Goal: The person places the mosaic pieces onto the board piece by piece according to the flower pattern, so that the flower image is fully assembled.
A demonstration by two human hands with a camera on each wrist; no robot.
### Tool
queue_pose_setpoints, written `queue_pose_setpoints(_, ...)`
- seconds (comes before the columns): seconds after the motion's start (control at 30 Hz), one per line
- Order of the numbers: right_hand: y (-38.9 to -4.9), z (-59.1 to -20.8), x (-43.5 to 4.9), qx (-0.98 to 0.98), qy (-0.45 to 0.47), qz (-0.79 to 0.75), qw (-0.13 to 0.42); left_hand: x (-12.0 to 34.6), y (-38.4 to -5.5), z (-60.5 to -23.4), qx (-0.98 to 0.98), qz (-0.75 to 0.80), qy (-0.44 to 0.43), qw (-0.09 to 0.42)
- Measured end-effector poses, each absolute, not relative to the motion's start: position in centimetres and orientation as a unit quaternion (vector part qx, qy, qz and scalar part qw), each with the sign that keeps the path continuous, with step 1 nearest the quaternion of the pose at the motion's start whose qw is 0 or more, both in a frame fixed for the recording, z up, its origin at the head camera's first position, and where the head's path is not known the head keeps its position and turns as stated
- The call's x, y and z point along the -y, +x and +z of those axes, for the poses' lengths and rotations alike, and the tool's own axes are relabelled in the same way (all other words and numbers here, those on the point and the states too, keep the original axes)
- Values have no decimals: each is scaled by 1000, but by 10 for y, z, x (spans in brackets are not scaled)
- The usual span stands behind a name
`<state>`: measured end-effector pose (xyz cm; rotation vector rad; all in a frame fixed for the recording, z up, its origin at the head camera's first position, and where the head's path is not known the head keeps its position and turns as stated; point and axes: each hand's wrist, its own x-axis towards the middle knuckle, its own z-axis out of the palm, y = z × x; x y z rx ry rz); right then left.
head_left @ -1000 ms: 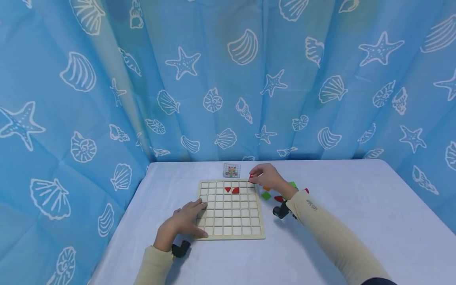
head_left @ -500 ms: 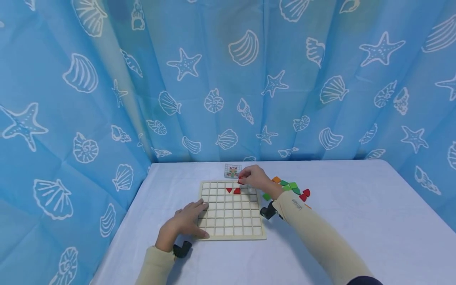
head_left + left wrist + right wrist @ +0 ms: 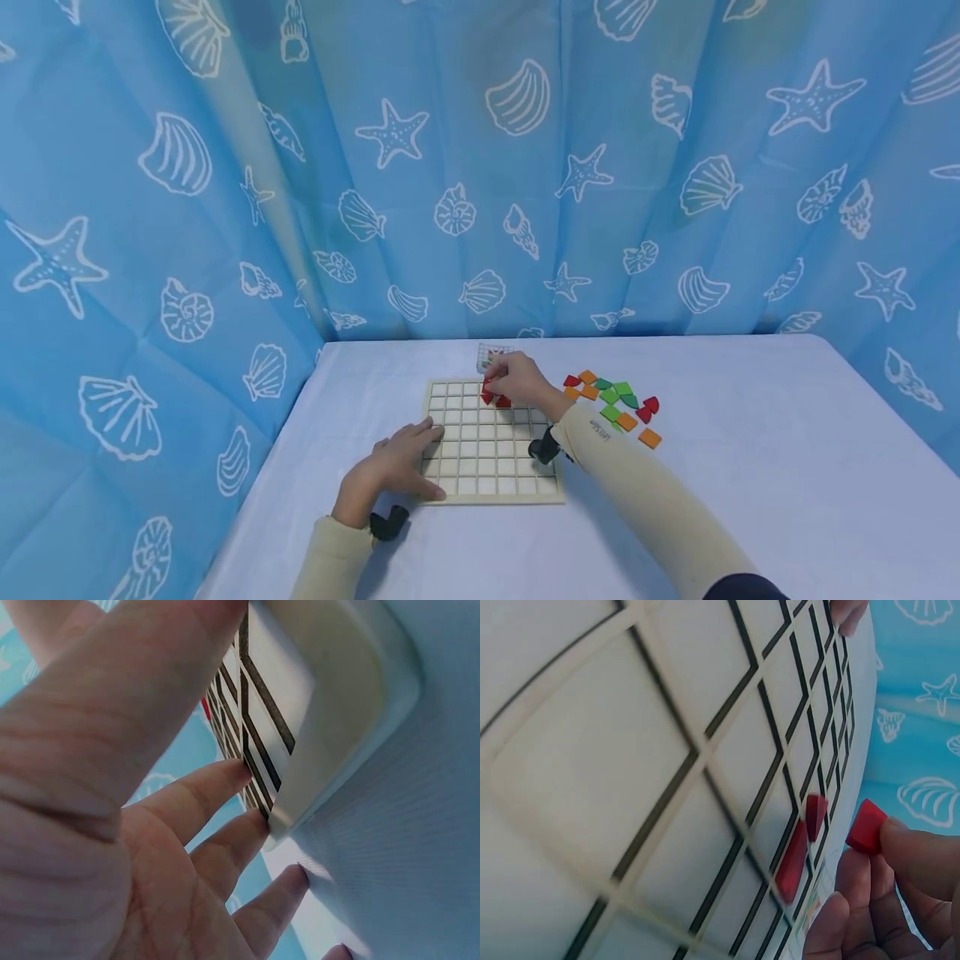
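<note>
My right hand is over the far middle of a cream grid board. Its thumb and fingers pinch a small red tile, seen best in the right wrist view. Just below it on the grid lie a red triangular tile and a red tile with one curved side, in neighbouring squares. My left hand rests on the board's left edge with its fingers spread. In the left wrist view its fingertips touch the board's edge and the cloth beside it.
Right of the board lie several loose tiles: orange ones, green ones and red ones. A small card with a coloured grid picture lies behind the board. A blue shell-patterned curtain hangs behind the white table.
My right hand has carried the red tile leftward from the board's far right corner to above the red tiles on the grid. The left hand stays on the board's edge.
</note>
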<state>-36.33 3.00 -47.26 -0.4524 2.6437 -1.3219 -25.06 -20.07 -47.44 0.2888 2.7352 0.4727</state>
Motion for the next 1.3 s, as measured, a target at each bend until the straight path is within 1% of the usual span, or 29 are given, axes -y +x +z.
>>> queue_pose_setpoints(0.13, -363, -476, -21, -882, -154, -439, 81, 200, -249, -477, -964, 163, 106, 179)
queue_pose_setpoints(0.33, -365, -479, -10, -881, -169, -434, 78, 200, -252, -474, -967, 159, 107, 170)
queue_pose_setpoints(0.43, -366, -480, -5, -882, -168, -432, 85, 200, -252, -473, -966, 159, 109, 172)
queue_pose_setpoints(0.63, -365, -480, 2, -894, -166, -409, 81, 200, -250, -472, -966, 163, 111, 168)
queue_pose_setpoints(1.3, -364, -482, 5, -909, -195, -359, 84, 201, -249, -470, -966, 161, 119, 164)
